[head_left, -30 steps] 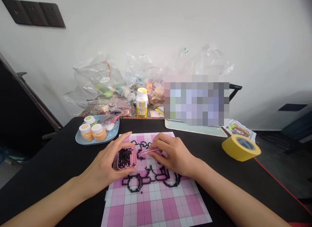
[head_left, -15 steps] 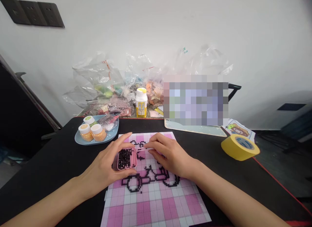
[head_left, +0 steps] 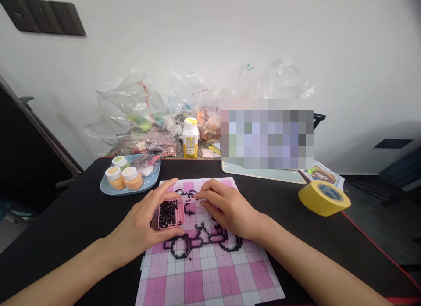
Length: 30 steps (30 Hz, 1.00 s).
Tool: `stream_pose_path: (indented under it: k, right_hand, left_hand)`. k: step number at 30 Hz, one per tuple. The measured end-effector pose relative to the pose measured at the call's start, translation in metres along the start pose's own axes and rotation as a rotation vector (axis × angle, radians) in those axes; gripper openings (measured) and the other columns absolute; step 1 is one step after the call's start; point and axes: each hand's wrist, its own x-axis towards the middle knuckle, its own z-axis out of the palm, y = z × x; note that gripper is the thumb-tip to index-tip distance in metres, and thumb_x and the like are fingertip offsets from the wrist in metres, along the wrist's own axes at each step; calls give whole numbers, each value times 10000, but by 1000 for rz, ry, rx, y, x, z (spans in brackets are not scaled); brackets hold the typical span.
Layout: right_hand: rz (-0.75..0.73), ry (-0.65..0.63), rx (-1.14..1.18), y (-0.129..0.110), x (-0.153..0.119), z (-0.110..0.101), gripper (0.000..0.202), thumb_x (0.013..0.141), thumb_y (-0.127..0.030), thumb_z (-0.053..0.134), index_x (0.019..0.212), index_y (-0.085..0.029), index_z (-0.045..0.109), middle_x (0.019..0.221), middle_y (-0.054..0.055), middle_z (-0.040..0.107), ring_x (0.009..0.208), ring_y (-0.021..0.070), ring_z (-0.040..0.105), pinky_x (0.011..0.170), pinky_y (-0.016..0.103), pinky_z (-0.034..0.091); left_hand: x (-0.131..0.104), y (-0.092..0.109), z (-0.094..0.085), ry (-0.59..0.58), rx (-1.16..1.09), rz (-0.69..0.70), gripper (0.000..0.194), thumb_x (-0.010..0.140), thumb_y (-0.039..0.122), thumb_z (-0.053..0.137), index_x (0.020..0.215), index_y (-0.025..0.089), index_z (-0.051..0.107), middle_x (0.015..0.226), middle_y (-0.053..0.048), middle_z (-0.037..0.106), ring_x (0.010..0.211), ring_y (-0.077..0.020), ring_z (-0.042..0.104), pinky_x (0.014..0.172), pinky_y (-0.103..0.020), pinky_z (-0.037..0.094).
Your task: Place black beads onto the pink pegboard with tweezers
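Note:
My left hand [head_left: 144, 218] grips a small pink box [head_left: 181, 216] by its edges, thumb below and fingers above. Black beads [head_left: 168, 213] fill most of the box. Between the fingertips of my right hand [head_left: 232, 209] is a thin, pale, see-through stick [head_left: 193, 201], its other end reaching the box's right edge; what is at its tip is too small to tell. Under both hands lies a pink-and-white checked pegboard [head_left: 210, 264]. A black bead outline [head_left: 180, 248] runs over its upper half, partly hidden by my right hand.
On the left, a blue plate [head_left: 108, 190] carries lidded jars [head_left: 133, 179] and a small bag. A white-and-yellow bottle [head_left: 190, 138] stands at the back before clear plastic bags [head_left: 131, 100]. To the right are a roll of yellow tape [head_left: 324, 198] and a pale blue board [head_left: 263, 172].

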Motion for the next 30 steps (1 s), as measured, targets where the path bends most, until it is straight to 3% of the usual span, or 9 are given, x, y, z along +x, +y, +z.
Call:
stream_pose_path:
  k: [30]
  right_hand:
    - [-35,14,31,0,-1,1,208,1010,-165,476,1111,-156,658,970,86,652,823,165,636,677,288,561]
  left_hand:
    - [0,1,2,23,1,14,835,828,706,678,1517,474,267,1231,25,720,1154,-269,685,1052,-444,497]
